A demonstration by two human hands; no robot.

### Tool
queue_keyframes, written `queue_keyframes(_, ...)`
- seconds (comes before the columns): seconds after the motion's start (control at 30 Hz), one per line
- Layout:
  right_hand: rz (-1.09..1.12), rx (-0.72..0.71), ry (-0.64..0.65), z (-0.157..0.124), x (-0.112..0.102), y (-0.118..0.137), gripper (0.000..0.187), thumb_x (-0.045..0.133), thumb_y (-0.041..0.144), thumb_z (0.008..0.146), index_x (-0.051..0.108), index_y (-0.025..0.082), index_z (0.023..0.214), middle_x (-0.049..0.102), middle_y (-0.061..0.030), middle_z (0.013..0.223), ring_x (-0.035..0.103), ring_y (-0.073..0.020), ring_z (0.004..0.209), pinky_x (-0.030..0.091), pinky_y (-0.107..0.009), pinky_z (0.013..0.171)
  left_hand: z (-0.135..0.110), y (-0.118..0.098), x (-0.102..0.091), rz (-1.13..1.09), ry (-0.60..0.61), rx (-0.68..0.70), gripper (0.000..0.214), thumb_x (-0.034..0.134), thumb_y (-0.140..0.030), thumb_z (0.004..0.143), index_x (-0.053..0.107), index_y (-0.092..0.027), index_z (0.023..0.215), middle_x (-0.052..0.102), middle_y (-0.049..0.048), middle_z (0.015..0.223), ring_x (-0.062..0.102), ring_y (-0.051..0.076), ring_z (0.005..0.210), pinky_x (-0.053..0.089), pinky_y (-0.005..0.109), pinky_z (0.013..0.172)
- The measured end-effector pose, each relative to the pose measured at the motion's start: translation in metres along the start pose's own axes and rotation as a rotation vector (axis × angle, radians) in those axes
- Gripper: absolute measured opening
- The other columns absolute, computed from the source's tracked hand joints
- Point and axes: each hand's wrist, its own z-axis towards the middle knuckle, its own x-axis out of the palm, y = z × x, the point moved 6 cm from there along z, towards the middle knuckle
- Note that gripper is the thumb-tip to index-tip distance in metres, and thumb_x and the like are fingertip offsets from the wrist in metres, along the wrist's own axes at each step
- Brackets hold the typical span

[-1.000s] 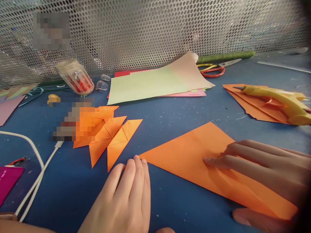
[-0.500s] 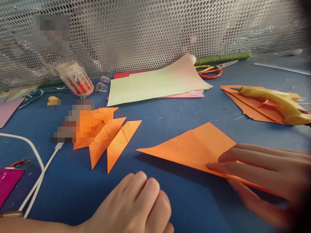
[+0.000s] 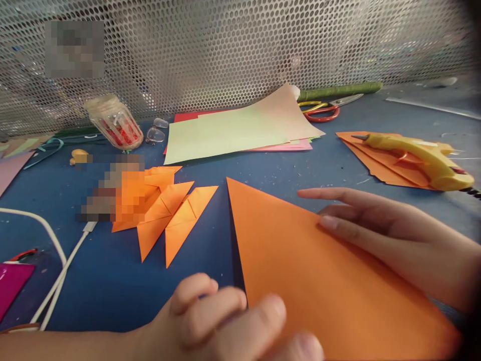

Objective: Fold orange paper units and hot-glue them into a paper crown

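A large sheet of orange paper [image 3: 300, 265] fills the near right, its far-left corner a sharp point. My right hand [image 3: 379, 228] pinches its upper right edge, the thumb on the near face and other fingers behind; the index finger stretches out past the edge. At the bottom, my left hand [image 3: 225, 316] overlaps the paper's left edge. Its fingers are loosely bent and apart, with nothing visible in them; whether they touch the paper I cannot tell. Left of the sheet lie several folded orange paper pieces [image 3: 191, 215], partly under a pixelated patch.
More orange paper [image 3: 376, 160] lies at the right under a yellow glue gun [image 3: 413, 155]. Farther back are pale paper sheets [image 3: 233, 133], scissors [image 3: 323, 113], a green-wrapped stick [image 3: 341, 92], glasses [image 3: 156, 131] and a jar [image 3: 114, 123]. White cables [image 3: 62, 281] cross the left side.
The orange sheet has been turned and raised toward me, now showing a broad plain face. My right hand's grip has shifted to its far edge. My left hand has loosened from a fist and moved right.
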Motion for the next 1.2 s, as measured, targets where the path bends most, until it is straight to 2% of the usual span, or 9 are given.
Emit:
queue_keyframes(0.03, -0.122, -0.071, -0.010, 0.001, 0.002, 0.007, 0.061, 0.070, 0.071, 0.087, 0.070, 0.034, 0.136, 0.082, -0.0053, 0.092, 0.079, -0.0254, 0.076, 0.066, -0.030, 0.057, 0.006, 0.001, -0.006, -0.009, -0.044, 0.051, 0.037, 0.052, -0.031, 0.110, 0.053, -0.030, 0.147, 0.077, 0.0003, 0.123, 0.069, 0.017, 0.101, 0.053, 0.029, 0.096)
queue_keyframes(0.13, -0.426, -0.331, -0.031, -0.008, 0.013, 0.026, 0.041, 0.061, 0.064, 0.098, 0.082, 0.032, 0.113, 0.078, -0.0044, 0.090, 0.069, -0.0152, 0.064, 0.059, -0.024, 0.057, 0.024, 0.014, -0.001, 0.000, 0.194, 0.029, 0.058, 0.039, -0.050, 0.113, 0.042, -0.008, 0.154, 0.060, 0.0173, 0.155, 0.046, 0.024, 0.150, 0.039, 0.037, 0.121)
queue_keyframes(0.23, -0.525, -0.504, -0.018, -0.018, 0.020, 0.034, 0.037, 0.054, 0.055, 0.105, 0.083, 0.033, 0.111, 0.072, -0.0049, 0.087, 0.065, -0.0130, 0.063, 0.056, -0.024, 0.059, 0.026, 0.022, 0.004, -0.063, 0.274, 0.002, 0.085, 0.047, -0.068, 0.104, 0.029, -0.009, 0.163, 0.042, 0.0161, 0.171, 0.030, 0.028, 0.162, 0.031, 0.044, 0.129)
queue_keyframes(0.37, -0.655, -0.678, 0.032, -0.019, 0.023, 0.035, 0.031, 0.053, 0.044, 0.106, 0.079, 0.035, 0.119, 0.071, -0.0075, 0.106, 0.071, -0.0158, 0.079, 0.060, -0.026, 0.066, 0.019, 0.030, 0.017, -0.167, 0.447, -0.074, 0.108, 0.064, -0.087, 0.083, 0.038, -0.019, 0.163, 0.034, 0.0125, 0.175, 0.036, 0.032, 0.160, 0.027, 0.050, 0.133)
queue_keyframes(0.53, -0.704, -0.825, 0.119, -0.022, 0.026, 0.038, 0.025, 0.060, 0.039, 0.104, 0.073, 0.035, 0.126, 0.071, -0.0062, 0.112, 0.072, -0.0167, 0.091, 0.060, -0.027, 0.077, 0.024, 0.033, 0.016, -0.209, 0.498, -0.132, 0.102, 0.058, -0.091, 0.085, 0.050, -0.021, 0.159, 0.039, 0.0151, 0.172, 0.041, 0.037, 0.157, 0.034, 0.058, 0.128)
queue_keyframes(0.77, -0.786, -0.986, 0.305, -0.040, 0.042, 0.050, 0.084, 0.078, 0.073, 0.080, 0.063, 0.024, 0.146, 0.071, -0.0155, 0.118, 0.070, -0.0267, 0.099, 0.062, -0.040, 0.086, 0.023, 0.029, 0.014, -0.200, 0.347, -0.070, 0.077, 0.049, -0.071, 0.100, 0.059, -0.013, 0.150, 0.052, 0.0213, 0.162, 0.049, 0.039, 0.151, 0.040, 0.062, 0.122)
queue_keyframes(1.0, -0.547, -0.996, 0.282, -0.040, 0.038, 0.045, 0.025, 0.064, 0.022, 0.088, 0.072, 0.026, 0.112, 0.073, -0.0082, 0.112, 0.069, -0.0191, 0.097, 0.056, -0.036, 0.088, 0.035, 0.024, 0.009, -0.185, 0.346, 0.033, 0.110, 0.069, -0.093, 0.073, 0.063, -0.010, 0.147, 0.055, 0.0309, 0.156, 0.053, 0.050, 0.146, 0.039, 0.067, 0.120)
queue_keyframes(1.1, -0.392, -0.925, 0.343, -0.037, 0.032, 0.047, 0.015, 0.060, 0.014, 0.097, 0.070, 0.025, 0.095, 0.074, -0.0021, 0.092, 0.070, -0.0131, 0.088, 0.054, -0.028, 0.084, 0.044, 0.024, 0.002, -0.165, 0.391, 0.084, 0.075, 0.068, -0.073, 0.092, 0.071, -0.011, 0.135, 0.064, 0.0305, 0.145, 0.063, 0.048, 0.136, 0.051, 0.066, 0.110)
queue_keyframes(1.2, -0.338, -0.907, 0.436, -0.038, 0.031, 0.054, 0.017, 0.062, 0.037, 0.105, 0.071, 0.023, 0.101, 0.076, -0.0049, 0.097, 0.072, -0.0140, 0.093, 0.056, -0.028, 0.087, 0.049, 0.027, -0.011, -0.183, 0.317, 0.057, 0.038, 0.051, -0.043, 0.112, 0.077, -0.016, 0.105, 0.079, 0.0160, 0.126, 0.075, 0.036, 0.122, 0.056, 0.058, 0.107)
